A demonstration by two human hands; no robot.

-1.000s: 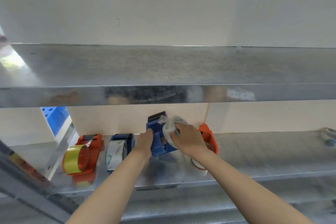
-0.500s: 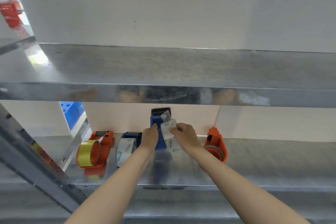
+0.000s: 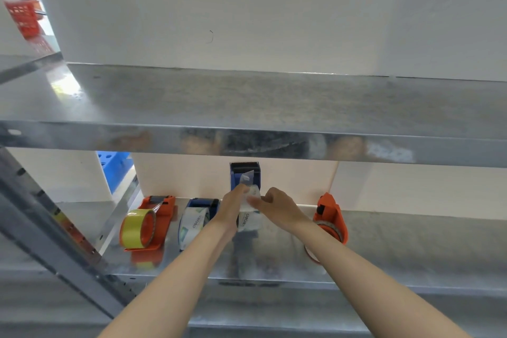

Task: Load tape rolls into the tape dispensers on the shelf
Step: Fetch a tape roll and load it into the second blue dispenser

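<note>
Head view: blue dispenser [image 3: 245, 176] upright at the shelf [image 3: 411, 241] back edge, clear tape roll [image 3: 248, 221] seated. Left hand [image 3: 230, 207] grips the body; right hand [image 3: 274, 204] pinches the tape end. Advice: draw it taut, straight over the blade.

We see four tape dispensers in a row on the lower metal shelf [image 3: 411, 241]. The leftmost orange dispenser [image 3: 157, 217] carries a yellow tape roll [image 3: 137, 228]. Beside it, a blue dispenser [image 3: 201, 207] holds a white printed roll [image 3: 192, 223]. The upright blue dispenser [image 3: 245, 174] has a clear printed roll [image 3: 248, 221] at its base. Rightmost, an orange dispenser [image 3: 330, 214] holds a clear roll [image 3: 333, 229].
</note>
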